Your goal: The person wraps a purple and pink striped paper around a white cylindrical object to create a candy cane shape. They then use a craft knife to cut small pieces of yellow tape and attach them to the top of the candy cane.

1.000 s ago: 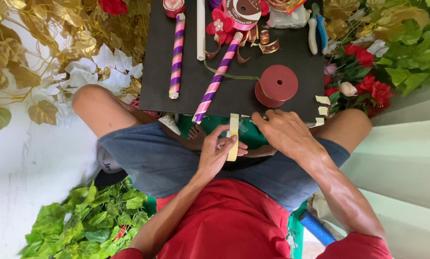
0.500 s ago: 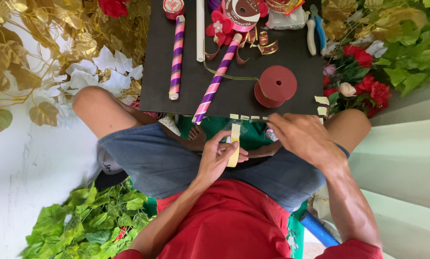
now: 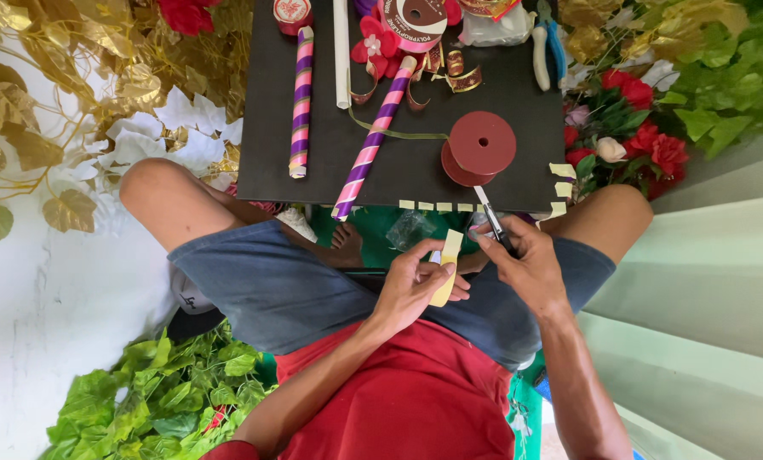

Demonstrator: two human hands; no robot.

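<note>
Two bare hands meet in the lower middle of the frame, above the lap of a seated person in a red shirt point(image 3: 415, 400) and grey shorts point(image 3: 288, 285). Filling the upper middle is a dark tabletop point(image 3: 415, 162), its near edge lined with small pale tape pieces point(image 3: 437, 206). Gold leaves point(image 3: 49, 94) crowd the upper left, green leaves point(image 3: 160, 400) the lower left, and red flowers point(image 3: 645, 140) sit to the right of the tabletop. On the tabletop lie two paper tubes striped in purple and pink point(image 3: 369, 149), a white stick point(image 3: 341, 51) and a dark red ribbon spool point(image 3: 481, 145). The left hand point(image 3: 411, 285) is closed around a pale yellow strip point(image 3: 446, 268), pinching it upright just below the tabletop edge. The right hand point(image 3: 526, 268), touching the left, is clamped on small scissors point(image 3: 492, 217), whose blades point up toward the spool and reach the tabletop edge.
</note>
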